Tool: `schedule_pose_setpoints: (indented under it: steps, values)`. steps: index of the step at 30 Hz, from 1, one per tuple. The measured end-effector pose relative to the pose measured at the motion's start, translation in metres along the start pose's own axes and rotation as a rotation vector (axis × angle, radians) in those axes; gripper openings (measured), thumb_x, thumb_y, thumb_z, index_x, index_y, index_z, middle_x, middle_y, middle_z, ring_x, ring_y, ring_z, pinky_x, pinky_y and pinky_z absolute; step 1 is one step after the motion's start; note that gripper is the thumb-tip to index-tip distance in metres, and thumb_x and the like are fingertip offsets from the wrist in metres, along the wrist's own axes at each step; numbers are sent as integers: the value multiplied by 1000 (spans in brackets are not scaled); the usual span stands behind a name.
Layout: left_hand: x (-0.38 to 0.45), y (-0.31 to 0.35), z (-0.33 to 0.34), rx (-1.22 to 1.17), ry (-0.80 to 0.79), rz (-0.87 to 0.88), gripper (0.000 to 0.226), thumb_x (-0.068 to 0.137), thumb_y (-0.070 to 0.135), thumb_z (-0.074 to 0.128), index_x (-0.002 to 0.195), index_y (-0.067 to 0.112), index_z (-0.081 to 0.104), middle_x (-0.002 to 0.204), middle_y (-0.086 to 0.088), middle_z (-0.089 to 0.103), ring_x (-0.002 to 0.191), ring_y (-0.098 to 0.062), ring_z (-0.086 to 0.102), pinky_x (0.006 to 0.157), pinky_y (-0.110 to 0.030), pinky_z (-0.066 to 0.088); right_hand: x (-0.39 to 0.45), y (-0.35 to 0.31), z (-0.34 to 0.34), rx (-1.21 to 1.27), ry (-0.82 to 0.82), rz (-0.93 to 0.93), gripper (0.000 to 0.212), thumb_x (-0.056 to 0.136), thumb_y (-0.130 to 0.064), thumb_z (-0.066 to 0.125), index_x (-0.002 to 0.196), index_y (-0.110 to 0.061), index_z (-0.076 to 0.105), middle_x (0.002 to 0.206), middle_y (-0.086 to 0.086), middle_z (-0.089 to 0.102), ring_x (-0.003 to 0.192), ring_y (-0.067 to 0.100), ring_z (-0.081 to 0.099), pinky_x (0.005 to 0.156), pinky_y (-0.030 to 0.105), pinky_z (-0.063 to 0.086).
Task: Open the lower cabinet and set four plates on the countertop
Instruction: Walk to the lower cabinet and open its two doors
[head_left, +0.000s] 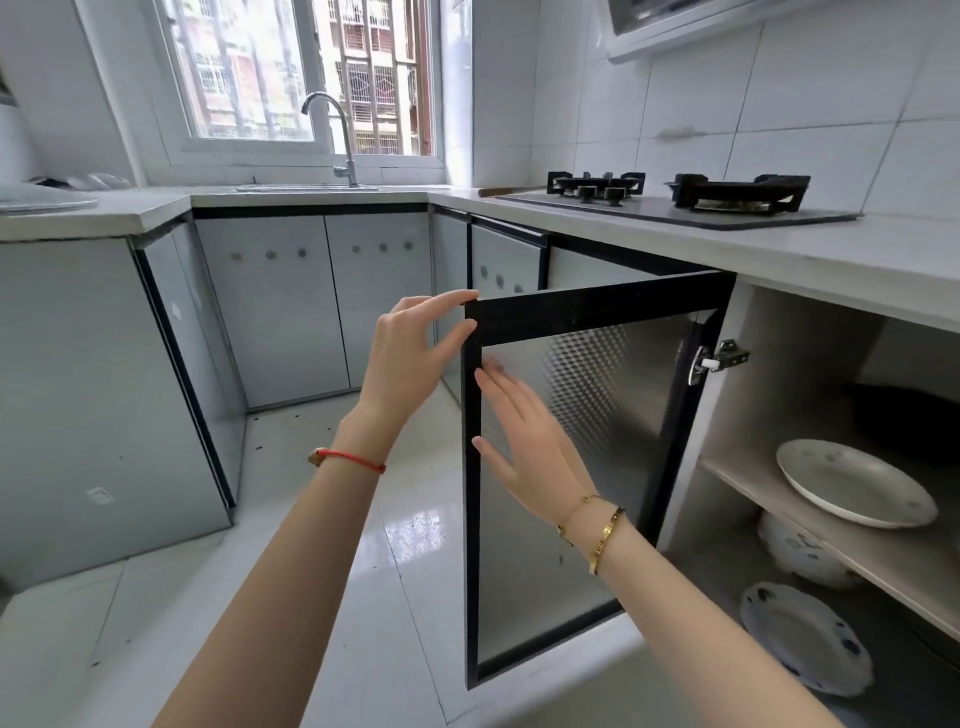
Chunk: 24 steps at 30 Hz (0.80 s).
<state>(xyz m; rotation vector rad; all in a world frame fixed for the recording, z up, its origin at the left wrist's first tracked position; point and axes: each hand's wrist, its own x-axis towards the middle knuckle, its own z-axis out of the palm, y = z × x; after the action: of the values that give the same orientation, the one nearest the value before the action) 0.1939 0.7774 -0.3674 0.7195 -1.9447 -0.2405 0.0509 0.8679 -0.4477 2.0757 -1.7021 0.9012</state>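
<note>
The lower cabinet door (587, 312), black-framed with a patterned metal panel, stands swung wide open. My left hand (410, 358) pinches its top outer corner with fingertips and thumb. My right hand (519, 441) lies flat, fingers apart, against the inner side of the panel. Inside the cabinet a white plate (852, 483) rests on the wooden shelf (893, 561). Below the shelf a blue-patterned plate (805, 634) lies on the cabinet floor, with a white patterned bowl (800, 551) behind it. The countertop (779, 249) runs above the cabinet.
A black two-burner gas stove (675, 200) sits on the countertop above the open cabinet. A dark pan (909, 415) is at the back of the shelf. The sink faucet (332, 135) stands below the window. Closed grey cabinets line the left side, around a glossy tiled floor (363, 545).
</note>
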Motion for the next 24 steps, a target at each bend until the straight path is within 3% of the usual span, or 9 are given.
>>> schedule_pose_setpoints:
  steps: [3,6,8,13,19,24]
  values:
    - [-10,12,2,6,50,15,38,92,31,64,128,23,62,123,5,66,120,-9,53,96,-2,31,-17,2,-20,47,33,33,59,94,-31,52,146,-15,29,149,-1,38,140,10,29,117,32,27]
    - [-23,32,5,-27,143,63,36,91,25,65,127,17,62,126,4,65,124,-12,53,108,-28,41,-41,12,-43,4,83,80,53,94,-28,54,143,-14,37,143,0,47,137,12,35,115,35,31]
    - [-33,45,12,-70,162,109,34,91,22,65,124,16,63,124,5,65,122,-12,54,106,-39,44,-58,21,-61,-48,102,127,53,94,-29,54,143,-14,38,142,-1,47,138,11,35,115,34,30]
    - [-51,74,50,-231,77,187,30,91,21,66,121,17,65,118,11,64,116,-7,57,102,-24,44,-108,44,-114,-182,161,285,52,93,-29,54,142,-19,39,141,-4,48,137,10,35,116,33,30]
    - [-63,118,118,-378,-172,219,33,91,25,64,123,25,62,117,18,62,114,-2,56,100,-14,40,-168,69,-178,-375,244,493,49,93,-30,53,140,-19,42,140,-2,49,136,10,36,113,35,35]
    - [-69,171,176,-509,-372,241,35,92,30,61,127,26,59,119,19,61,117,1,53,100,-17,42,-205,85,-233,-534,337,621,48,93,-26,53,139,-16,42,139,1,48,134,14,37,112,34,35]
